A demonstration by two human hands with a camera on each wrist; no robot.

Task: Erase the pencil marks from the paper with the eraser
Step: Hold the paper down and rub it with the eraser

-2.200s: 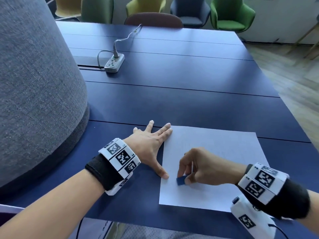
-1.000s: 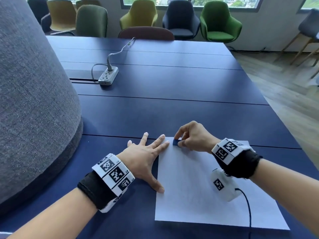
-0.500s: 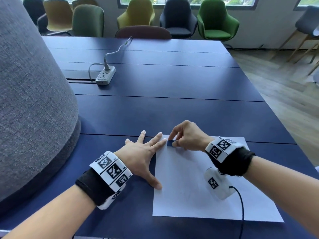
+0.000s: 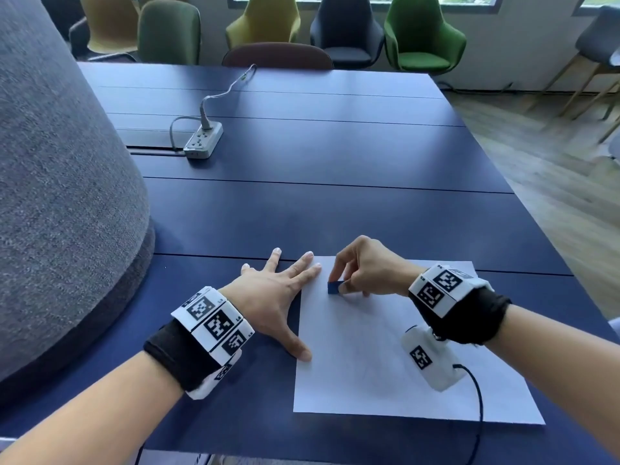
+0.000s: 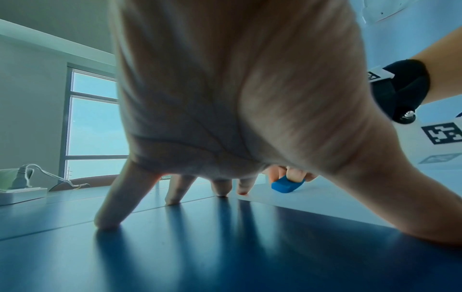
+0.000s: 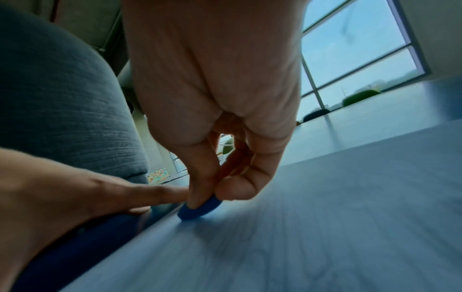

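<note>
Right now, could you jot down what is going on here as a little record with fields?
activity: rubbing pencil marks off a sheet
right hand: pinches the blue eraser, its lower edge on the paper
left hand: spread flat, fingertips and thumb on the left edge of the paper
paper: white sheet lying flat; faint marks near its middle
table: dark blue
also on table: white power strip, far left
background: chairs in several colours

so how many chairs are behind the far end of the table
6 in view: dark one far left, mustard, dark green, yellow-green, navy, bright green. A brown chair back sits at the table edge; more may be hidden.
</note>
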